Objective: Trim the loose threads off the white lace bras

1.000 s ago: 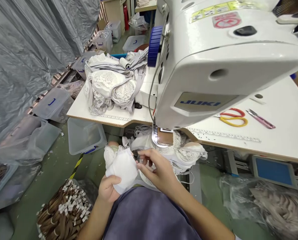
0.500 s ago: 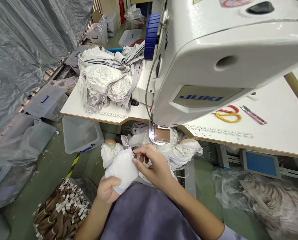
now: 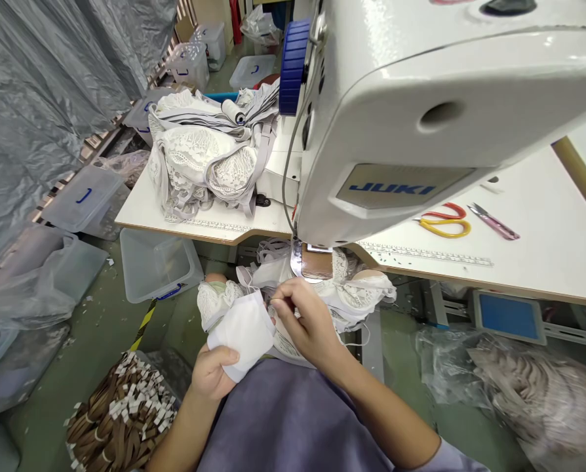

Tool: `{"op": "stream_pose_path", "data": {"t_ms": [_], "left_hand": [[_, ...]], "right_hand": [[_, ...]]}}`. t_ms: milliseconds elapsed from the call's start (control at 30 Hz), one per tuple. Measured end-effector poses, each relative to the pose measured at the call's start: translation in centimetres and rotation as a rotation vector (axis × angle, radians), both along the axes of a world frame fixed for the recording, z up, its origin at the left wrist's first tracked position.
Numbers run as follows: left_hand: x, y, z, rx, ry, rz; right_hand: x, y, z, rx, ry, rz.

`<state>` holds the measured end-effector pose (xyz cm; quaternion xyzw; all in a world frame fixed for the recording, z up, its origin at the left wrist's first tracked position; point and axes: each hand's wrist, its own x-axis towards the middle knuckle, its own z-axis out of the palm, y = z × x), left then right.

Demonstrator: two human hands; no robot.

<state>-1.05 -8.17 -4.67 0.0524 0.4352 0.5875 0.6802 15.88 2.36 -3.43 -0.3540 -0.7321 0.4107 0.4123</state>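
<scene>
My left hand grips the lower left of a white bra cup, thumb on top, its smooth side facing up. Beside the cup's upper right edge, my right hand is closed in a pinch; whatever its fingertips hold is too small or hidden to make out. White lace bras hang in a bunch beyond my hands, under the head of the white sewing machine. At the machine's lower end is a brown patch on a shiny metal plate.
A pile of lace bras with a thread spool lies on the left table. Red-and-yellow scissors and pink-handled snips rest at right. A plastic bin, bundled brown straps and bagged fabric stand below.
My right hand has drawn slightly up and right from the cup's edge, its fingers curling tighter. A dark thing by its fingertips no longer shows. My left hand keeps its grip.
</scene>
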Motion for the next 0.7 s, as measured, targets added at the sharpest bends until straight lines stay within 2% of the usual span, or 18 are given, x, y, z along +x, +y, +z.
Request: {"op": "stream_pose_path", "data": {"t_ms": [100, 167, 233, 367, 433, 500, 567, 667, 700], "left_hand": [[0.1, 0.3, 0.4, 0.047, -0.056, -0.030], [0.0, 0.5, 0.7, 0.069, -0.083, -0.055], [-0.1, 0.5, 0.9, 0.062, -0.081, -0.066], [0.4, 0.3, 0.3, 0.012, -0.010, -0.061], [0.8, 0.1, -0.4, -0.004, 0.051, -0.082], [0.8, -0.2, -0.9, -0.011, 0.163, -0.125], [-0.5, -0.5, -0.8, 0.020, 0.368, -0.265], [-4.1, -0.5, 1.0, 0.130, 0.752, -0.735], [-5.4, -0.3, 1.8, 0.143, 0.877, -0.816]], "right_hand": [[0.8, -0.5, -0.8, -0.094, 0.069, -0.111], [1.2, -0.9, -1.4, -0.166, 0.109, -0.132], [1.3, -1.1, -1.9, -0.241, 0.140, -0.056], [0.5, -1.4, -2.2, -0.453, 0.258, 0.224], [-0.2, -1.6, -2.2, -0.541, 0.296, 0.254], [-0.8, -1.7, -2.3, -0.617, 0.329, 0.209], [-1.0, -1.7, -2.4, -0.693, 0.394, 0.149], [-0.6, -1.4, -2.5, -0.780, 0.448, 0.104], [-0.3, -1.2, -2.4, -0.787, 0.423, 0.102]]}}
